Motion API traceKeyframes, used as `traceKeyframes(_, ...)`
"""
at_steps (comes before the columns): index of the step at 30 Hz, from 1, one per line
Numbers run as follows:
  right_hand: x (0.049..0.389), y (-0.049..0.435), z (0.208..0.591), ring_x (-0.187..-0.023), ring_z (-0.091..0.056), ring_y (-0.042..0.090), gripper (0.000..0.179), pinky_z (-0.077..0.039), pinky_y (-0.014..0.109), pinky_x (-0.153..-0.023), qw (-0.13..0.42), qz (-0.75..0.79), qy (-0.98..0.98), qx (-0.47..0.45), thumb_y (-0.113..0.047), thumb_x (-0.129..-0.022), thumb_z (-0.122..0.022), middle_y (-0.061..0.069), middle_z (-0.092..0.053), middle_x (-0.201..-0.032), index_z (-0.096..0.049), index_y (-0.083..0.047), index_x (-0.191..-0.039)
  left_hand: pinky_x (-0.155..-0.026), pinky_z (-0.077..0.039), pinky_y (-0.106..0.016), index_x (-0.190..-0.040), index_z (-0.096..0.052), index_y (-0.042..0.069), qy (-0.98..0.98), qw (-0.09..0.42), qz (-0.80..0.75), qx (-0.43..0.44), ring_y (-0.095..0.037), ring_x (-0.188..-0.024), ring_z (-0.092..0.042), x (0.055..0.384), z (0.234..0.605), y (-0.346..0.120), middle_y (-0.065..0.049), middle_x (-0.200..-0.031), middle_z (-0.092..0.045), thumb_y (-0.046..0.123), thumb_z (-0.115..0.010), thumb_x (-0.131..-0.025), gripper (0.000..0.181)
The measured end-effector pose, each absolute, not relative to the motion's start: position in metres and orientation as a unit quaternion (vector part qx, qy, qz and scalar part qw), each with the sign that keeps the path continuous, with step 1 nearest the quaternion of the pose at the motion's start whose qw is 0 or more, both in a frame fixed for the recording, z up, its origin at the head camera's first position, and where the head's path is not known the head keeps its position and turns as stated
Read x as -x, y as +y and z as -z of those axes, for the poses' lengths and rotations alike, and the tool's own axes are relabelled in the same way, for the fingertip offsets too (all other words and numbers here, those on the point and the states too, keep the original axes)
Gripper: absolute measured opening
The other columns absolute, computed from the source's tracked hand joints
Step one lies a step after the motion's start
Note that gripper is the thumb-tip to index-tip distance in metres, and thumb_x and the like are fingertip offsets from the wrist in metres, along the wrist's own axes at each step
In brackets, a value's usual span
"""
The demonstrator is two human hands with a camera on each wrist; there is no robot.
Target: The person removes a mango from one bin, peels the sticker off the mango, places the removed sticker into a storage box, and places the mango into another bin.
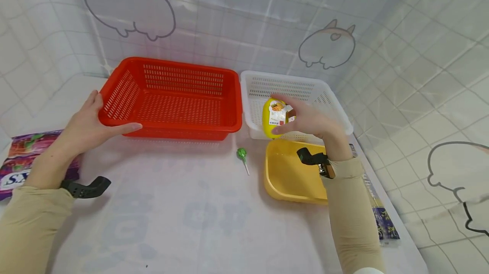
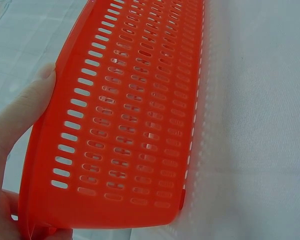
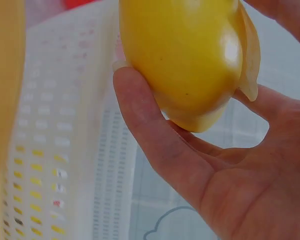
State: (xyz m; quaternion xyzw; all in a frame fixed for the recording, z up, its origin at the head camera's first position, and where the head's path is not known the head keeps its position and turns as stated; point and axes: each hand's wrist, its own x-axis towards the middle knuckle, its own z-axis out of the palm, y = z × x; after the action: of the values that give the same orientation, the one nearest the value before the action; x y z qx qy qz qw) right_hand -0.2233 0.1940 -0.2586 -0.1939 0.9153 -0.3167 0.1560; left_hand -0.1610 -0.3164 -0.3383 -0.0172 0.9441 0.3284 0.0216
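Observation:
My right hand (image 1: pixel 307 117) grips a yellow fruit-shaped container (image 1: pixel 269 117) with a white label, thumb on one side and fingers on the other. It is above the front part of a white slotted basket (image 1: pixel 340 110). Close up in the right wrist view, the container (image 3: pixel 185 55) has a smooth, glossy skin and a nub at its lower end. At the front left corner of a red slotted basket (image 1: pixel 179 132), my left hand (image 1: pixel 85 125) holds the rim, its thumb along the front. The left wrist view shows this thumb against the rim of the red basket (image 2: pixel 120 210).
A green lollipop (image 1: pixel 241 153) lies on the white table in front of the baskets. Under my right forearm is a yellow tray (image 1: pixel 273 180). A purple printed bag (image 1: pixel 23 161) lies far left, and another purple packet (image 1: pixel 386 223) lies at the right edge.

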Motion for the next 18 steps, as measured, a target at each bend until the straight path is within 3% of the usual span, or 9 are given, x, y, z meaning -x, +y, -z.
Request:
traceKeyframes(6,0.209,0.188,0.267,-0.114,-0.055,0.028,0.092,-0.050,0.039,-0.089,0.157,0.350,0.905,0.185,-0.035,-0.076,-0.087,-0.003,-0.040,-0.144,-0.034,-0.048,-0.150,-0.093,-0.025,-0.085,-0.155,0.020,0.004,0.945,0.021,-0.327,0.017,-0.060,-0.145,0.002,0.162,0.338,-0.317,-0.016,-0.162,0.028,0.064,-0.067,-0.085,0.126)
traceKeyframes(18,0.180,0.177,0.278,-0.101,-0.052,0.026,0.093,-0.051,0.040,-0.094,0.141,0.388,0.887,0.209,-0.031,-0.077,-0.087,0.002,-0.039,-0.137,-0.033,-0.050,-0.151,-0.094,-0.023,-0.085,-0.154,0.019,0.002,0.945,0.015,-0.326,0.011,-0.060,-0.145,0.003,0.162,0.337,-0.320,-0.018,-0.162,0.027,0.062,-0.067,-0.085,0.126)
